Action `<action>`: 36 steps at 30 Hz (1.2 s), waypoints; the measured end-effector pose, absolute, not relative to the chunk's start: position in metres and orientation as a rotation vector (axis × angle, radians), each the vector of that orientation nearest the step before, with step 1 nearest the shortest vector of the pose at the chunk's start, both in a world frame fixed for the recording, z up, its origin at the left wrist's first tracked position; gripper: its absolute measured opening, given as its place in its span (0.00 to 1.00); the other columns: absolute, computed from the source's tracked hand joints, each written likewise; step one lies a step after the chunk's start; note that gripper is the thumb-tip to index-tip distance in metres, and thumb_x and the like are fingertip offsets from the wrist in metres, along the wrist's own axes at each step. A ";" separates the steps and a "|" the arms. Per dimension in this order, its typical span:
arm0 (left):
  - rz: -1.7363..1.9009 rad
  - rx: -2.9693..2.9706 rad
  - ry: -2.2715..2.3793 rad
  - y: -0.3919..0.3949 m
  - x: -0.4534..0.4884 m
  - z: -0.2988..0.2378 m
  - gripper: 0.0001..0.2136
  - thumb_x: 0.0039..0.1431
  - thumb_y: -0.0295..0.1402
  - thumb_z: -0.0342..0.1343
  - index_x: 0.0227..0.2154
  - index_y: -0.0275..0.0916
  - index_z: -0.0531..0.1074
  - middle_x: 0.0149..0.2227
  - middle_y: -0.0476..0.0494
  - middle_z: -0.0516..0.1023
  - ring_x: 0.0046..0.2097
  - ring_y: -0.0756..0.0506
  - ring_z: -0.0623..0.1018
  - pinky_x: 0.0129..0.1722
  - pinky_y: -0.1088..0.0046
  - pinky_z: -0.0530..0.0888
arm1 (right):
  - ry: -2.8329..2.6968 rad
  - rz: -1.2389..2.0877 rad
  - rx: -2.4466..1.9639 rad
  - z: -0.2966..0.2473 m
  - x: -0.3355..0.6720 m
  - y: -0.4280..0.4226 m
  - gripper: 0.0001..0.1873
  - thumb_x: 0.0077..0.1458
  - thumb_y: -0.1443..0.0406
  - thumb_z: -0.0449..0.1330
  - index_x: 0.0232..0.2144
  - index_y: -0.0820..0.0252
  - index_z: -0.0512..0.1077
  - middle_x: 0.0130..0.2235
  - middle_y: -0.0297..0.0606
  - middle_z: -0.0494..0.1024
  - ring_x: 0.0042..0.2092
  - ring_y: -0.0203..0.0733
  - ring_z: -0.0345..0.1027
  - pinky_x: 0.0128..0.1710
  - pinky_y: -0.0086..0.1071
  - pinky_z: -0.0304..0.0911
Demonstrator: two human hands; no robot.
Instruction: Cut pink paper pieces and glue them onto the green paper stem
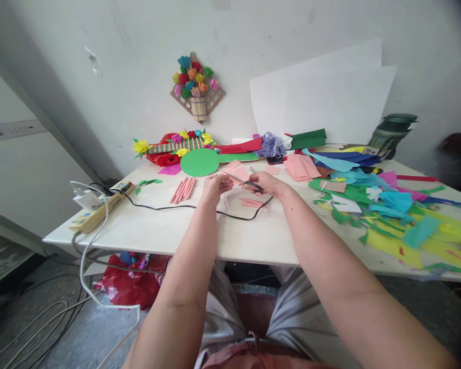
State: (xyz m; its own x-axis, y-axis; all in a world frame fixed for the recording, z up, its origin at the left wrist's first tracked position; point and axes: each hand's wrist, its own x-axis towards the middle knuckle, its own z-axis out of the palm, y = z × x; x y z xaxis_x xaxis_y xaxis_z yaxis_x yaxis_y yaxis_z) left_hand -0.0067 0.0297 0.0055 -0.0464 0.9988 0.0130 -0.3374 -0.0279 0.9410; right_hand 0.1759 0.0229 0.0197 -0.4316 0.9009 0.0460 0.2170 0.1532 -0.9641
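My right hand [268,183] grips black-handled scissors [254,186], whose thin blades point left toward my left hand [217,186]. The left fingers are closed in a pinch; what they hold is too small to make out. Just behind the blades is a pink paper piece [236,168], and whether a finger touches it I cannot tell. Thin pink strips [253,203] lie below the right hand. Left of my left hand, several rolled pink paper sticks [183,190] lie side by side. A whitish scrap [225,201] sits between the hands, near a black cord [238,218].
A green paper disc [200,162] lies behind my left hand. Folded pink paper [301,167] and a heap of coloured scraps [407,215] spread to the right. A power strip [100,207] stands at the left edge, a dark green bottle [392,136] at the back right.
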 end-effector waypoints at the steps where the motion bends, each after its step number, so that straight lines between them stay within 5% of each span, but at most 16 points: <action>1: 1.399 0.944 0.972 0.030 -0.007 0.005 0.05 0.38 0.29 0.57 0.21 0.31 0.71 0.19 0.45 0.74 0.22 0.50 0.74 0.25 0.75 0.72 | -1.766 1.312 -1.073 0.020 0.176 0.023 0.15 0.39 0.61 0.69 0.23 0.67 0.71 0.18 0.29 0.66 0.16 0.23 0.51 0.12 0.21 0.48; 36: 1.389 0.941 1.009 0.032 -0.007 0.008 0.04 0.39 0.29 0.55 0.19 0.33 0.70 0.17 0.44 0.73 0.21 0.50 0.74 0.24 0.77 0.72 | -1.770 1.338 -1.121 0.022 0.175 0.019 0.13 0.46 0.62 0.65 0.23 0.67 0.68 0.16 0.29 0.66 0.14 0.25 0.55 0.12 0.21 0.52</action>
